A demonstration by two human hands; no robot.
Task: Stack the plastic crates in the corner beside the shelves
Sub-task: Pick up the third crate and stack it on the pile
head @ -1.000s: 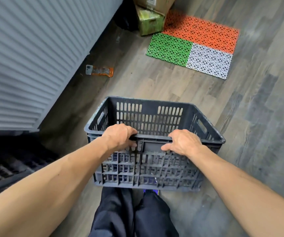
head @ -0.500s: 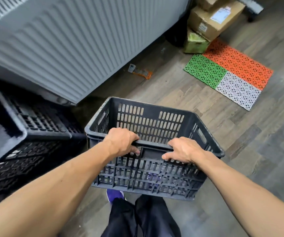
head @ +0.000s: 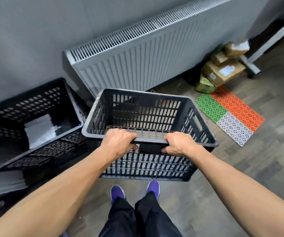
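Crate, dark grey slotted plastic and empty, hangs in the air at the middle of the view, carried level above the wooden floor. Both hands clamp its near rim: the left hand is wrapped over the rim at about 9 o'clock of the near wall, fingers curled underneath, and the right hand is closed over the same rim at about 3 o'clock. A solid dark label plate sits between the two hands on the near wall. Bare forearms run back from the hands to the lower corners of the view.

Below the crate, at 6 o'clock, two purple shoes and dark trouser legs stand on the floor.

At 9 o'clock, just beside the carried crate, a second black crate sits tilted against the grey wall, with a pale sheet lying inside it. More dark crate shapes lie under it toward 8 o'clock, too blurred to count.

At 12 o'clock a white ribbed radiator runs along the wall. At 2 o'clock a pile of cardboard boxes rests on the floor, with a green box at its foot. Near them, at 3 o'clock, lies a perforated mat in green, orange and white sections.
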